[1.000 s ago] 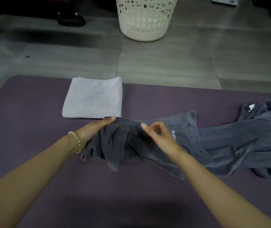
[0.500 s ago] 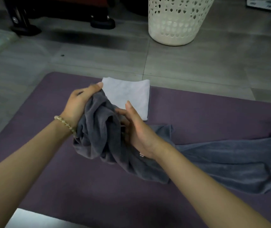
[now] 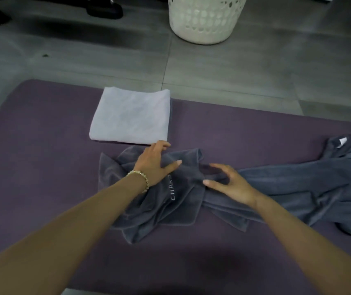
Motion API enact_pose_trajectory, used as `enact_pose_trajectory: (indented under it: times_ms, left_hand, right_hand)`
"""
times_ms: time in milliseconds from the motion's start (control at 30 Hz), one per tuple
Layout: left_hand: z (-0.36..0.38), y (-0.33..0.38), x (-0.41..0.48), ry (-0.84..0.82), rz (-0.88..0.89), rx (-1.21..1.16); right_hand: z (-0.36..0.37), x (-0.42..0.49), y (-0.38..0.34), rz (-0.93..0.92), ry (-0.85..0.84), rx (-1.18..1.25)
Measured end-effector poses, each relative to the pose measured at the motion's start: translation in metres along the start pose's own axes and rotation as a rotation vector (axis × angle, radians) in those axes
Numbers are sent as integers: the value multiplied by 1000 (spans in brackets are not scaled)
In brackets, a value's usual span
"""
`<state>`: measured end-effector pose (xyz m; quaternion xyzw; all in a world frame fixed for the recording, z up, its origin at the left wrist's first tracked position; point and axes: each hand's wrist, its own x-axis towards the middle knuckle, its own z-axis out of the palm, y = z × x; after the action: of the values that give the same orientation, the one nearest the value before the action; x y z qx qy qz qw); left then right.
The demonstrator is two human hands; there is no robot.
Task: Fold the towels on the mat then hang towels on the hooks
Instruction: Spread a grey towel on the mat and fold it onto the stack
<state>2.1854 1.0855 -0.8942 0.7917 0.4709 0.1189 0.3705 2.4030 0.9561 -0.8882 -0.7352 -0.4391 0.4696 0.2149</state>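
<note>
Two towels lie on the purple mat [image 3: 42, 128]: the dark grey towel [image 3: 294, 188], bunched up in both hands half a second ago, now lies rumpled beneath them, its fold not yet begun; the pale folded towel [image 3: 131, 117] sits just beyond the left hand [image 3: 154, 163]. That hand presses flat, fingers straight; the right hand [image 3: 232, 185] rests on the cloth, fingers loosely spread, gripping nothing. Right of the hands the grey towel leaves the frame; no hooks show.
</note>
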Motion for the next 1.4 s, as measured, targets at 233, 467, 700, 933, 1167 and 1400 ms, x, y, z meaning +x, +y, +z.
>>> enact_pose_trajectory:
  times_ms: [233,467,700,933,1167,1400]
  left_hand:
    - [87,46,1,-503,210,243]
    - [109,84,-4,-686,282,406]
    - [148,208,21,-509,58,-549]
    - [173,299,58,-273,194,-394]
    - [174,256,67,-366,244,178]
    - [135,187,52,-388,104,331]
  right_hand:
    - [-12,-10,53,75,-58,-552]
    - [-43,-66,69,45,-116,73]
    - [-127,-126,73,-102,273,492]
    - [-291,-152,95,-15,1024,327]
    - [-326,-152,146,421,875,-208]
    - [-228,-100,126,297,586,-340]
